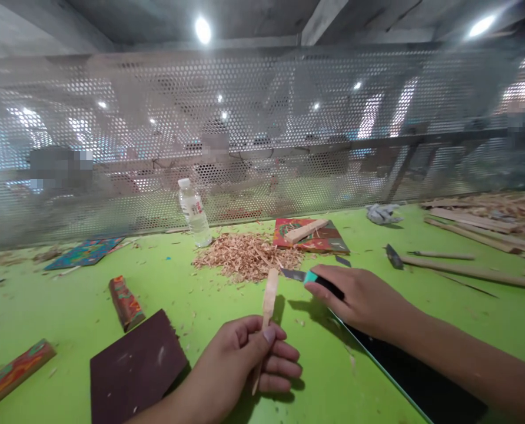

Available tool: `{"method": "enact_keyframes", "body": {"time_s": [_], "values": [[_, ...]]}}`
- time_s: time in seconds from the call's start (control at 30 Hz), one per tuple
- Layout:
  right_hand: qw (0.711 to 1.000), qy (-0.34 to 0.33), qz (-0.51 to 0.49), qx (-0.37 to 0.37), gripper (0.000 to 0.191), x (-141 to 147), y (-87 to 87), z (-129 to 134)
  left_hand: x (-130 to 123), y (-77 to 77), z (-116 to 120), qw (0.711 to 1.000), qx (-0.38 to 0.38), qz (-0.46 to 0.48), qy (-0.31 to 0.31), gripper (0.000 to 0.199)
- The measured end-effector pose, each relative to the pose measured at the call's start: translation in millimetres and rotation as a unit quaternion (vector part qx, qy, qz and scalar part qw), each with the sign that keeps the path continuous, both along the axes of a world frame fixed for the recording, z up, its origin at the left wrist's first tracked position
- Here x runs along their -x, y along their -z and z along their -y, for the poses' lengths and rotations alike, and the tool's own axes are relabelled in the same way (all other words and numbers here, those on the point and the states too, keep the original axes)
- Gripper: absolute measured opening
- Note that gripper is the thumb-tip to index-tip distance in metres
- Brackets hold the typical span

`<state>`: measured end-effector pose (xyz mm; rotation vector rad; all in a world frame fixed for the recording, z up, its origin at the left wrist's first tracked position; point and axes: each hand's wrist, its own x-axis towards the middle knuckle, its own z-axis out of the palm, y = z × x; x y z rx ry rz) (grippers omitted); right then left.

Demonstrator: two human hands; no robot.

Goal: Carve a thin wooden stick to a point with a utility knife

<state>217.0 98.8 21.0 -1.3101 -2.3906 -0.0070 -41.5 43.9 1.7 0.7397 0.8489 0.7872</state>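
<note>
My left hand (pixel 249 356) holds a thin, flat wooden stick (pixel 269 297) upright, its rounded tip pointing up. My right hand (pixel 359 297) grips a knife (pixel 300 275) with a teal and black handle; the blade points left, its tip just right of the stick's top. Behind them lies a pile of wood shavings (pixel 247 256) on the green table (pixel 165 282).
A dark brown sheet (pixel 134 368) lies near left, with painted wooden blocks (pixel 125 303) (pixel 10 374) beside it. A water bottle (pixel 194 213) stands by the perforated metal screen (pixel 262 129). A colourful board (pixel 313 235), another knife (pixel 394 257) and wooden sticks (pixel 469 271) lie at right.
</note>
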Motion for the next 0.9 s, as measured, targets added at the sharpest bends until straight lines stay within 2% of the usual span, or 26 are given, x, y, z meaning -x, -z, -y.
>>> {"method": "enact_keyframes", "body": {"time_s": [0.27,0.6,0.73,0.9], "values": [[0.990,-0.109,0.032,0.077,0.045,28.7,4.8,23.4,-2.0,1.0,0.2,1.000,-0.014,0.019,0.010,0.049],[0.993,-0.097,0.049,0.042,0.051,28.8,8.1,25.9,-0.6,-0.2,0.4,1.000,-0.015,0.001,0.010,0.051],[0.995,-0.084,0.055,0.027,0.049,28.5,7.7,24.9,-0.4,-2.5,-0.9,1.000,-0.012,-0.014,0.005,0.044],[0.996,-0.065,0.061,0.011,0.037,31.9,7.9,25.5,0.1,-4.2,-2.6,1.000,-0.003,-0.013,-0.005,0.029]]}}
